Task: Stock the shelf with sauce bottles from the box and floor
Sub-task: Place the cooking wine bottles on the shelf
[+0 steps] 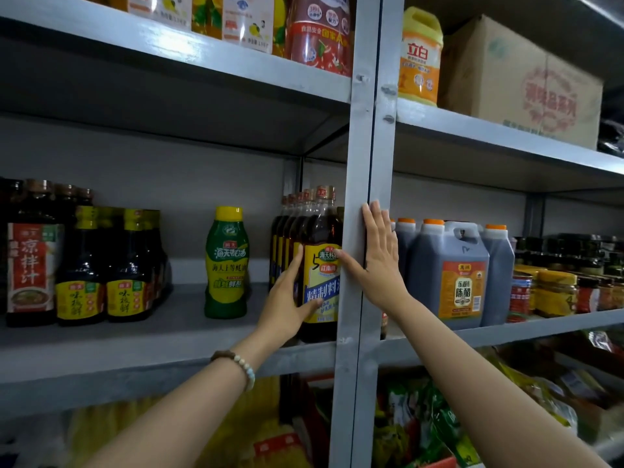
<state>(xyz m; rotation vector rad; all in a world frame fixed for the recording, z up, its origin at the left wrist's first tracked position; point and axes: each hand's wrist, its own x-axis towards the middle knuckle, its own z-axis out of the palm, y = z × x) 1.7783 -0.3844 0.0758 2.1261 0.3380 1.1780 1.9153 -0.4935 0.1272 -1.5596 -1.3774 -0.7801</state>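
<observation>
- The left hand [287,298] lies against the front bottle [319,271], thumb across the lower label and fingers along its left side, partly wrapped around it; whether the bottle is truly gripped or only steadied I cannot tell.
- The right hand [378,258] is spread flat on the grey upright post [358,197], fingers straight and pointing up, with the thumb reaching left to touch the same bottle's label.
- That bottle is dark, with a yellow and blue label and a gold cap, and stands upright at the right end of the middle shelf [169,346], hard against the post; its right edge is hidden behind the post.
- More bottles of the same kind [287,231] stand in a row behind it; only their necks and left sides show.
- Left of it, apart, stands a green and yellow squeeze bottle [227,265].
- Further left are small dark bottles with yellow labels [104,271], and a larger bottle with a red label [32,265] cut off at the frame's edge.
- A bead bracelet [236,364] sits on the left wrist.
- Right of the post, dark jugs with orange caps [452,275] stand on the neighbouring shelf, then small jars [557,292] too blurred to read.
- Above are a yellow jug [420,59], a cardboard box [520,79] and packaged goods [317,32] cut off at the top.
- The lower shelves hold packets [422,423] that are blurred.
</observation>
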